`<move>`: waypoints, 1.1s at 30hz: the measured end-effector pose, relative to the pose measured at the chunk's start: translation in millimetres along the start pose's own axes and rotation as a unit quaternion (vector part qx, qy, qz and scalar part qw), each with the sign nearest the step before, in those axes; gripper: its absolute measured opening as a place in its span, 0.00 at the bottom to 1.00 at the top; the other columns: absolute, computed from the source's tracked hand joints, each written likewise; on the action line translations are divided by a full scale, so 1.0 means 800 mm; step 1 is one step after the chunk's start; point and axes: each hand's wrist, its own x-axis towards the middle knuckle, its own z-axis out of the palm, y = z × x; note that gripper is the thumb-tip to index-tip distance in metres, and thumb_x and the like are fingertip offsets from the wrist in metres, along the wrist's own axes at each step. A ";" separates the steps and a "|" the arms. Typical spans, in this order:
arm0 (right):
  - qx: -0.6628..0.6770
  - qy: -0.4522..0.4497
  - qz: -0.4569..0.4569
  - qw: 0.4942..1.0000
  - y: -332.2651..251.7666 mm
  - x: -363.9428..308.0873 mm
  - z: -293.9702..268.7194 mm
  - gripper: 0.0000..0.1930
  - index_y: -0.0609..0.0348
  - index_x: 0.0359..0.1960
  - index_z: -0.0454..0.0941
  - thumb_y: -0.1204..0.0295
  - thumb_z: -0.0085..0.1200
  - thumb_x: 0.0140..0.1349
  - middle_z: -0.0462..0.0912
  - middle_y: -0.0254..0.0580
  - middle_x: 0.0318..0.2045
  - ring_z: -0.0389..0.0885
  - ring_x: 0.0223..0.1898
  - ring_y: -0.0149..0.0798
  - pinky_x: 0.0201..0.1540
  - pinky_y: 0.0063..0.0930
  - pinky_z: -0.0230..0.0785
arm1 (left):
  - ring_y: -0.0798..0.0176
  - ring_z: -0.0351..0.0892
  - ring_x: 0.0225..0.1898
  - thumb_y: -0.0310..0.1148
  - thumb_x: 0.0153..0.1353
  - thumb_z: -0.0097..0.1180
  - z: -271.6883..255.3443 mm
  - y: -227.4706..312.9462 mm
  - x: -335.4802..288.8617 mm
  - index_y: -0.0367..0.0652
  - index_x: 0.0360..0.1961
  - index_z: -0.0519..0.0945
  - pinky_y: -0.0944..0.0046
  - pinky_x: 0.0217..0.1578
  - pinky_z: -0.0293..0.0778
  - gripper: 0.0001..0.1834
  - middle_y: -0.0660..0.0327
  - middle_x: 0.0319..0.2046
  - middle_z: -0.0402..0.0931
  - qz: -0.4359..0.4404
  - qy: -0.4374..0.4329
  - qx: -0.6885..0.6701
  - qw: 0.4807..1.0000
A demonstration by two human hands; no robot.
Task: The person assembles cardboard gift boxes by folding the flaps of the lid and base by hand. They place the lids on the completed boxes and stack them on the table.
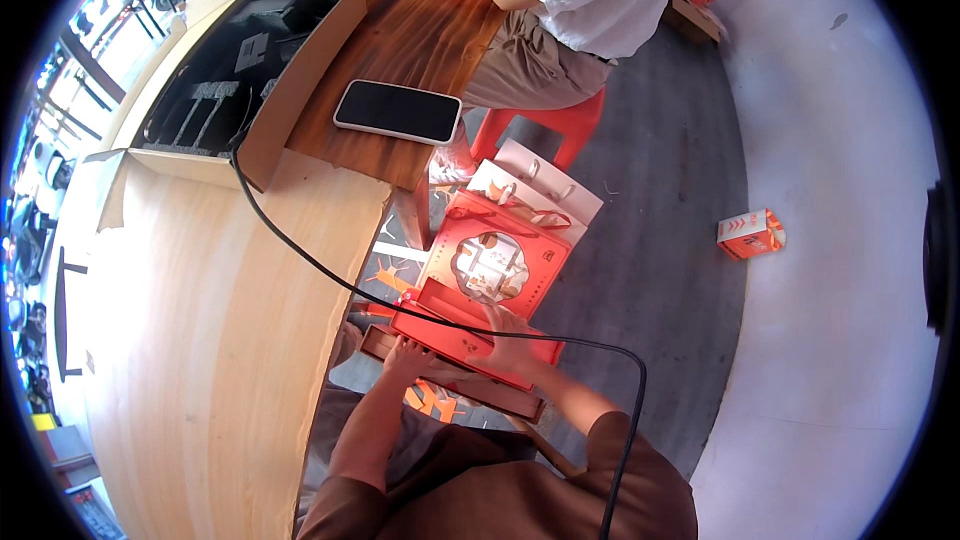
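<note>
A shallow red box (445, 337) lies across my lap area, in front of the red gift bag. My left hand (406, 360) has its fingers curled over the near left edge of this box. Across its right part, my right hand (510, 345) grips with thumb and fingers set apart. Just below the red box is a long, narrow brown-red tray (500, 397), partly hidden by my left forearm. The red gift bag (498, 250) has a round picture panel and ribbon handles, and touches the far side of the box. A black cable passes in front of the view over both.
To the left stands a light wooden table (220, 310) with an open carton (270, 90) lined in black foam. A phone (398, 111) rests on the darker table. Another person (590, 0) sits on a red stool (580, 130). A small red-white carton (750, 234) stands by the wall.
</note>
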 end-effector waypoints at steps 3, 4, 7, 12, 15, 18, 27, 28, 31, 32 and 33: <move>0.076 -0.022 0.060 0.995 0.049 0.034 -0.021 0.52 0.61 0.75 0.63 0.40 0.67 0.57 0.75 0.62 0.65 0.72 0.70 0.60 0.73 0.51 0.62 | 0.48 0.69 0.72 0.42 0.64 0.60 -0.038 0.003 -0.001 0.53 0.63 0.81 0.36 0.71 0.59 0.26 0.54 0.66 0.77 -0.014 -0.048 -0.018 0.999; 0.086 -0.024 0.074 0.993 0.083 0.048 -0.014 0.50 0.62 0.75 0.64 0.42 0.67 0.59 0.78 0.62 0.64 0.75 0.68 0.59 0.72 0.48 0.65 | 0.49 0.68 0.73 0.43 0.59 0.64 -0.030 0.008 0.000 0.54 0.64 0.80 0.36 0.71 0.58 0.29 0.54 0.65 0.77 -0.033 -0.068 -0.038 0.996; 0.039 0.017 0.119 0.992 0.179 0.098 0.001 0.44 0.66 0.73 0.66 0.51 0.68 0.62 0.75 0.65 0.67 0.74 0.69 0.61 0.71 0.48 0.68 | 0.48 0.69 0.72 0.46 0.55 0.68 -0.044 0.016 0.000 0.53 0.63 0.80 0.39 0.69 0.62 0.33 0.54 0.64 0.78 -0.077 -0.107 -0.102 0.986; -0.138 0.090 0.185 0.969 0.305 0.178 0.010 0.48 0.54 0.77 0.62 0.51 0.71 0.57 0.71 0.59 0.70 0.67 0.74 0.59 0.77 0.53 0.57 | 0.49 0.81 0.62 0.44 0.59 0.63 -0.162 0.022 -0.011 0.50 0.61 0.81 0.42 0.62 0.72 0.27 0.52 0.58 0.82 -0.162 -0.167 -0.204 0.951; -0.150 0.066 0.246 0.955 0.315 0.206 0.000 0.51 0.50 0.78 0.61 0.49 0.72 0.54 0.70 0.55 0.71 0.65 0.75 0.58 0.79 0.55 0.52 | 0.47 0.83 0.58 0.43 0.60 0.64 -0.198 0.022 -0.039 0.49 0.62 0.79 0.42 0.60 0.75 0.28 0.52 0.55 0.84 -0.211 -0.050 -0.296 0.930; -0.174 0.053 0.275 0.944 0.310 0.219 0.003 0.54 0.51 0.77 0.61 0.49 0.74 0.50 0.71 0.54 0.70 0.67 0.74 0.56 0.78 0.55 0.52 | 0.45 0.83 0.57 0.44 0.61 0.65 -0.220 0.018 -0.070 0.47 0.61 0.78 0.43 0.59 0.75 0.28 0.52 0.53 0.84 -0.219 -0.009 -0.307 0.926; -0.139 0.025 0.310 0.940 0.306 0.224 -0.020 0.49 0.52 0.71 0.68 0.48 0.77 0.47 0.73 0.51 0.67 0.73 0.69 0.55 0.73 0.52 0.65 | 0.44 0.84 0.55 0.42 0.63 0.68 -0.226 0.025 -0.100 0.46 0.62 0.78 0.45 0.57 0.76 0.28 0.51 0.49 0.85 -0.257 0.019 -0.326 0.910; -0.116 0.034 0.305 0.945 0.305 0.222 -0.021 0.49 0.52 0.70 0.68 0.49 0.78 0.47 0.73 0.51 0.67 0.74 0.69 0.55 0.72 0.51 0.68 | 0.44 0.84 0.54 0.42 0.63 0.68 -0.223 0.026 -0.100 0.46 0.62 0.78 0.45 0.56 0.77 0.28 0.51 0.49 0.85 -0.251 0.027 -0.322 0.912; -0.156 -0.006 0.305 0.939 0.279 0.222 -0.035 0.53 0.52 0.74 0.64 0.50 0.79 0.47 0.72 0.51 0.70 0.74 0.69 0.54 0.69 0.46 0.73 | 0.43 0.85 0.53 0.43 0.64 0.68 -0.221 0.031 -0.108 0.45 0.61 0.79 0.44 0.55 0.78 0.27 0.50 0.48 0.85 -0.251 0.037 -0.314 0.915; -0.154 0.002 0.302 0.941 0.277 0.222 -0.038 0.55 0.52 0.75 0.62 0.49 0.79 0.47 0.72 0.51 0.71 0.73 0.70 0.53 0.69 0.45 0.73 | 0.43 0.85 0.53 0.43 0.64 0.68 -0.225 0.030 -0.107 0.45 0.61 0.79 0.44 0.54 0.78 0.27 0.50 0.49 0.85 -0.256 0.037 -0.314 0.913; -0.153 0.011 0.298 0.942 0.273 0.219 -0.039 0.57 0.52 0.77 0.60 0.47 0.78 0.46 0.72 0.52 0.71 0.73 0.71 0.52 0.69 0.45 0.73 | 0.43 0.85 0.53 0.43 0.64 0.68 -0.228 0.030 -0.107 0.45 0.61 0.79 0.44 0.54 0.78 0.27 0.50 0.49 0.85 -0.261 0.036 -0.314 0.912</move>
